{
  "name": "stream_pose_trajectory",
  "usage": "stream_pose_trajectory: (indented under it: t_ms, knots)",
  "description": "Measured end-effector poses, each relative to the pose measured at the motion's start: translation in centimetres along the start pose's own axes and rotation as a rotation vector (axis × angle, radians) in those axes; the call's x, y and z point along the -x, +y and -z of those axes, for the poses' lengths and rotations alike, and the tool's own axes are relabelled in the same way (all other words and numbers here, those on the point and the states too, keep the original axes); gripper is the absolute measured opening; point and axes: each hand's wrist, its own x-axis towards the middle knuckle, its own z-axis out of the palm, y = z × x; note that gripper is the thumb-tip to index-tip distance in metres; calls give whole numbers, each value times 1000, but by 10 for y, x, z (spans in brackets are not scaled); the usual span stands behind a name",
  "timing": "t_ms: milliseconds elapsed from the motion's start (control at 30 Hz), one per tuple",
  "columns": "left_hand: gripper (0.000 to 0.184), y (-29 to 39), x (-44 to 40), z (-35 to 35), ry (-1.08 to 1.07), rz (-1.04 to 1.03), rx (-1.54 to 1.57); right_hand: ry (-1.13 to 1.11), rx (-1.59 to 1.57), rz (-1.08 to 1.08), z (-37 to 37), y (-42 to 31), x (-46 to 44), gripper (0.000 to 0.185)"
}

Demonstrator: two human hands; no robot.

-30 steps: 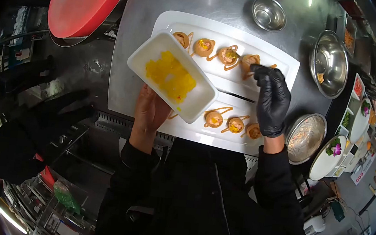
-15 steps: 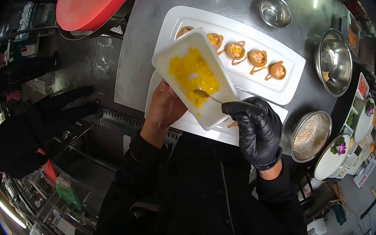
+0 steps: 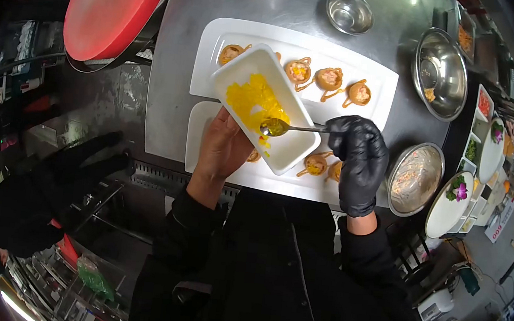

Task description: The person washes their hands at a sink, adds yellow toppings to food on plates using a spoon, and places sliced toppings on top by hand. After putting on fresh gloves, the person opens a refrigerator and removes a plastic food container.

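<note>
My bare left hand [image 3: 224,144] is wrapped around the side of a white rectangular tub [image 3: 297,151], tilted above two long white plates. Soft yellow chopped food [image 3: 257,98] lies in the tub. In a black glove, my right hand [image 3: 360,165] grips the handle of a metal spoon [image 3: 274,126], whose bowl is over the tub with a little yellow in it. On the upper plate [image 3: 377,88], small brown pastry cups [image 3: 329,79] hold a pinkish filling, some topped with yellow. More cups [image 3: 315,165] stand on the lower plate [image 3: 203,126], partly hidden by the tub and my hands.
A small steel bowl [image 3: 349,13] stands behind the plates. To the right are a large steel bowl [image 3: 456,87], a bowl smeared with filling [image 3: 416,183] and an oval plate with a purple flower [image 3: 442,221]. A red round slab [image 3: 116,8] is at left, near another person [image 3: 24,199].
The spoon's bowl has come up out of the yellow food and now shows fully, carrying a little of it. My right hand has turned slightly. The whole view has shifted a bit.
</note>
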Motion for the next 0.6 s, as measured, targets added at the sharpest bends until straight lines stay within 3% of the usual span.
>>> stream_pose_trajectory:
  t_ms: [167,300,400,567,600]
  knots:
    - [61,1,-7,-2,-113,18,43,-100,169,245,1,1,-4,20]
    - [60,-2,-10,4,-96,-9,30,-110,105,190,1,0,0,21]
    - [60,-2,-11,4,-63,-27,12,47,-32,-51,2,-2,-2,23]
    - [60,-3,-19,5,1,1,15,126,-219,-58,28,5,-13,25]
    - [60,-3,-19,7,35,12,10,240,-209,-15,31,4,-17,25]
